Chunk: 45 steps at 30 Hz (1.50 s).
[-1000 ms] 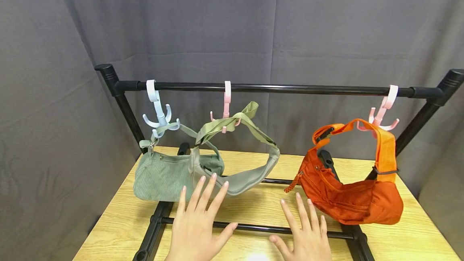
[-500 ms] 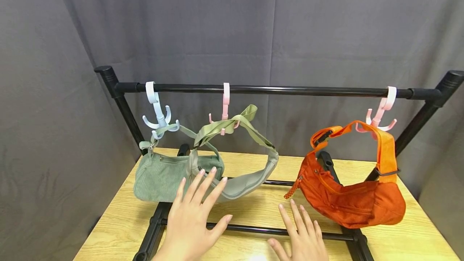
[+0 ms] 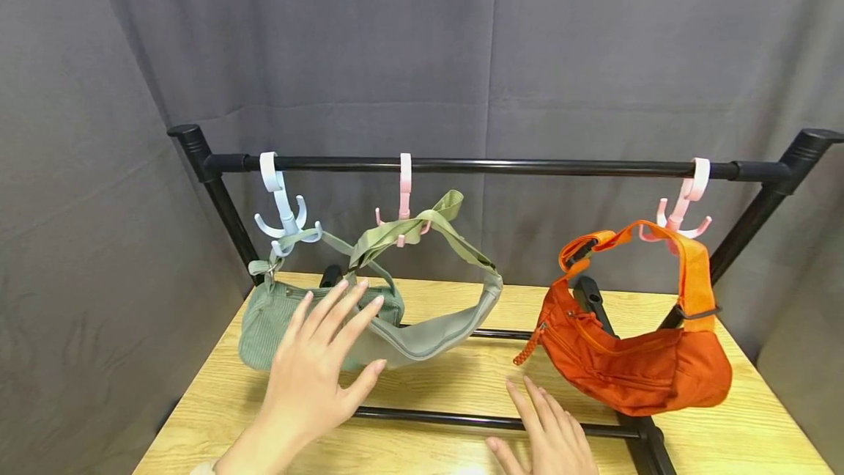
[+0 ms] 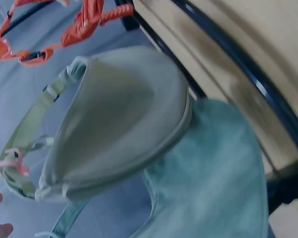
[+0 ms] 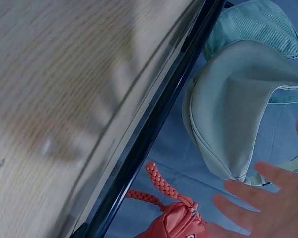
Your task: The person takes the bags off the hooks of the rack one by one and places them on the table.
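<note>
Left hand [image 3: 313, 374], lower left-centre: fingers spread, holding nothing, in front of grey-green shoulder bag [image 3: 438, 337] mid-frame; strap [image 3: 379, 238] over pink hook [image 3: 404, 189] carries it. Right hand [image 3: 552, 437], bottom right-centre: fingers extended, nothing held, near orange bag [image 3: 636, 372].

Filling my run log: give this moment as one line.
left hand: empty, before corduroy bag | right hand: empty | corduroy bag, gray-green bag, orange bag: hanging
</note>
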{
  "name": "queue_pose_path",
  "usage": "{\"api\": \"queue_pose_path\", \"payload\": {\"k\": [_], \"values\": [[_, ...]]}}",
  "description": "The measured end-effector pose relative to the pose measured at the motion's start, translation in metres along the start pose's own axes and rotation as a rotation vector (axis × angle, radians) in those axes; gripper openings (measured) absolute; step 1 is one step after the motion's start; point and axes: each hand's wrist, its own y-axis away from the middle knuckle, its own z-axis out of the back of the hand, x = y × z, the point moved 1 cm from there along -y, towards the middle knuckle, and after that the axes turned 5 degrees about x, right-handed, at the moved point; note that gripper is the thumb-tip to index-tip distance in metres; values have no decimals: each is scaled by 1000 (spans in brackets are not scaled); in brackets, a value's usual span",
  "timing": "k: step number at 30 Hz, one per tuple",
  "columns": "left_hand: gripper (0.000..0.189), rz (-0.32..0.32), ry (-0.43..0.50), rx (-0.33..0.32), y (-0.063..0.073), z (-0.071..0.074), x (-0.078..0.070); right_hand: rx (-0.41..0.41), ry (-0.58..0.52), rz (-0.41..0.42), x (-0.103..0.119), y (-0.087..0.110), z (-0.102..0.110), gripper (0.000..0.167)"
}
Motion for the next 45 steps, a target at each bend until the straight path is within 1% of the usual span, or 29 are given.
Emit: {"api": "queue_pose_path", "payload": {"k": [4, 8, 13, 18, 24, 28, 33, 39, 45], "values": [[58, 6, -7, -16, -5, 8, 10, -10, 0, 0, 0, 2, 0, 69], [58, 10, -6, -55, -12, 12, 17, -59, -14, 28, -1, 2, -2, 67], [55, -12, -26, -118, -20, 16, 23, -123, -47, 70, -2, 3, -5, 66], [53, -30, -53, -130, -25, 21, 32, -167, -57, 87, 1, 6, -9, 66], [54, -49, -74, -159, -32, 28, 45, -158, -59, 77, 6, 6, -11, 63], [54, -41, -87, -189, -38, 35, 55, -146, -69, 63, 8, 6, -10, 63], [53, -24, -74, -240, -46, 44, 66, -145, -85, 84, 8, 6, -12, 63], [52, -3, -65, -280, -60, 55, 75, -163, -83, 109, 8, 6, -14, 62], [51, -1, -89, -300, -68, 63, 81, -141, -90, 111, 9, 6, -14, 62]]}}
